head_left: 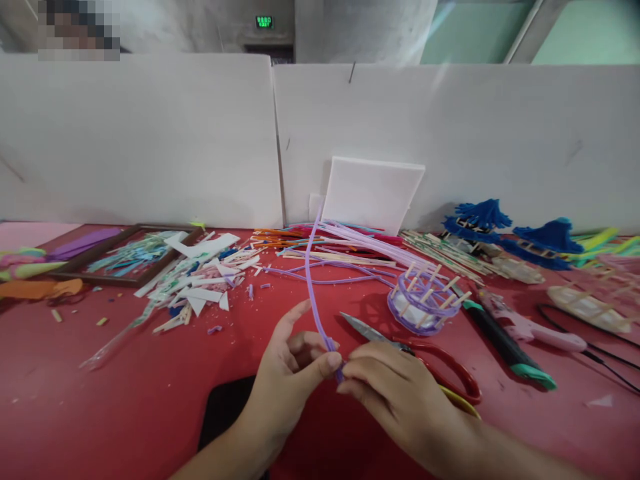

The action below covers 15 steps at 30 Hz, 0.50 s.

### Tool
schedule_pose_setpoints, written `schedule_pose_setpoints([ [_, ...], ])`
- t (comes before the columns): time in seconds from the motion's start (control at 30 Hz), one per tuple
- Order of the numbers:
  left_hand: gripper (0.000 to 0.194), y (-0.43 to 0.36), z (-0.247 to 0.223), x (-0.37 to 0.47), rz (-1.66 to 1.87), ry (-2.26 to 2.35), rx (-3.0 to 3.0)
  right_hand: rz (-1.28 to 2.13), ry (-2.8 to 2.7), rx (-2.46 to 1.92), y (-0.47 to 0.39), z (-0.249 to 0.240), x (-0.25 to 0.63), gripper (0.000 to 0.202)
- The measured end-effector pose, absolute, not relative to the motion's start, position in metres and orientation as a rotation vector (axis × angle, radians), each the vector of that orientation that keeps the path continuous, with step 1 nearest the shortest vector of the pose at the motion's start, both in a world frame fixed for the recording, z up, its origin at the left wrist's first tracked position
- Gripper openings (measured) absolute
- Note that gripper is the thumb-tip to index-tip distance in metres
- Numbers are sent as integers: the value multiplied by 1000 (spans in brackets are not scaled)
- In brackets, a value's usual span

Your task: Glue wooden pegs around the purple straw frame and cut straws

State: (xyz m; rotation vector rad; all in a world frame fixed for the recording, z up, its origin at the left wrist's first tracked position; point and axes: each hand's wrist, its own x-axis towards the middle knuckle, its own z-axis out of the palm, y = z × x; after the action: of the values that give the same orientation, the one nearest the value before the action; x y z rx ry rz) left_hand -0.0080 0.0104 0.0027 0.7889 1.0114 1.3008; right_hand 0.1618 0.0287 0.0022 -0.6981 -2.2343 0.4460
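Note:
A long purple pipe cleaner (311,287) rises from between my two hands, its lower end bent or twisted at the fingertips. My left hand (295,373) pinches it between thumb and fingers, with the index finger extended. Close beside, my right hand (400,393) has its fingertips closed on the lower end of the same purple piece. Behind my right hand lie scissors (450,363) with red handles, partly covered by it. A round purple frame with wooden sticks (423,303) stands just beyond the scissors.
On the right lie a black-and-green tool (505,343), a pink glue gun (543,330) and blue-roofed models (543,241). White scraps (200,293) and a brown frame (130,283) are at left. A dark flat object (223,407) is near my left wrist. White panels (140,140) stand behind.

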Motion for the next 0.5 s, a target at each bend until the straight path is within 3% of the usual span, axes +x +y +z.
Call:
schedule_pose_setpoints([
  [0.27,56,10,-1,-9,1322,1042,836,258,-2314,-716,24,5,157,35],
  [0.5,47,11,-6,-11,1385,1091,932,305,-2600,-1033,41,16,191,20],
])
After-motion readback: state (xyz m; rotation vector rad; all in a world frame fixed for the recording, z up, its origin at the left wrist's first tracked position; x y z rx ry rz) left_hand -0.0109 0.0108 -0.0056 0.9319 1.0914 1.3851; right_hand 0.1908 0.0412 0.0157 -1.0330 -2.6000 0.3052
